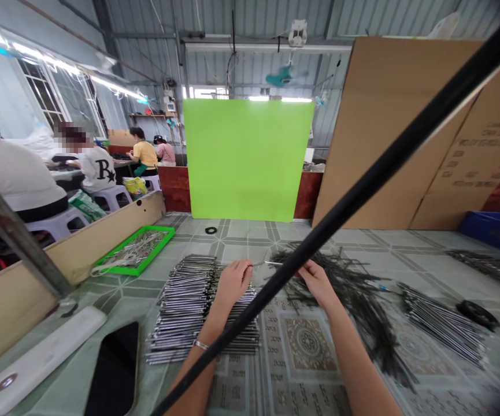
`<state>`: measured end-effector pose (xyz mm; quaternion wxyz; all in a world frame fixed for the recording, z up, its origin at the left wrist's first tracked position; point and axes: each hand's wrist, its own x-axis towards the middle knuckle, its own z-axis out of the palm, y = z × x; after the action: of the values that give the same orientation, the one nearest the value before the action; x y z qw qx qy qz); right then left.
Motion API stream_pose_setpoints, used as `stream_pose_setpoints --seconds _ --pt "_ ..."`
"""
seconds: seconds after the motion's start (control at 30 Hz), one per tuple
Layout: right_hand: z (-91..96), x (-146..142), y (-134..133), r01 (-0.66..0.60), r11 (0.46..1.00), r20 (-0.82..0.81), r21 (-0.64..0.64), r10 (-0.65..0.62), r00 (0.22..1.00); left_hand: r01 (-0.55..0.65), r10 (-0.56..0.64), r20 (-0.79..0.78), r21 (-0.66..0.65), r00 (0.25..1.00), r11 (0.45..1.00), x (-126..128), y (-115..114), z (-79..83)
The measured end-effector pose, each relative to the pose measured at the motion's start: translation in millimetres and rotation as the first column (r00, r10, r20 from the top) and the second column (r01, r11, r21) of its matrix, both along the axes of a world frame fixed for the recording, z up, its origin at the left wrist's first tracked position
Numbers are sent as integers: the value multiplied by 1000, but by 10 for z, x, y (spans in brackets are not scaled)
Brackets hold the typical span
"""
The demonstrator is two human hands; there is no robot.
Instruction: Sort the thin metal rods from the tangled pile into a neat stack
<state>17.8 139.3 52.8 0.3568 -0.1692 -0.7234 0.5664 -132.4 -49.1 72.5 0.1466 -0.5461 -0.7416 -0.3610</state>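
My left hand (234, 282) is closed in a pinch above rows of thin metal rods (184, 306) laid side by side on the patterned tabletop. A thin wire-like strand (259, 264) sticks out from its fingertips. Opposite it, my right hand (317, 281) is closed with its fingers pinched; a slim silvery rod (272, 263) points from its side toward the left hand. A black bar crossing the view hides part of that rod and the right fingertips. Beside the right hand spreads a loose heap of dark thin strips (358, 312).
A green tray (163, 245) of small pieces stands at left. A phone (113, 370) and a white elongated device (44, 358) lie near front left. More rods (443, 323) and black rings (477, 314) lie right. The black bar (319, 242) slants across; co-workers sit at left.
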Motion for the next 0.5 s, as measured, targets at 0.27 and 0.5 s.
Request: stream_pose_setpoints --seconds 0.27,0.5 --pt "-1 -6 -8 18 1000 0 11 -18 1000 -8 8 -18 -12 1000 1000 -41 24 -48" --pt "7 -10 -16 15 1000 -6 -13 -15 1000 -11 10 -35 -32 999 999 -76 36 -75"
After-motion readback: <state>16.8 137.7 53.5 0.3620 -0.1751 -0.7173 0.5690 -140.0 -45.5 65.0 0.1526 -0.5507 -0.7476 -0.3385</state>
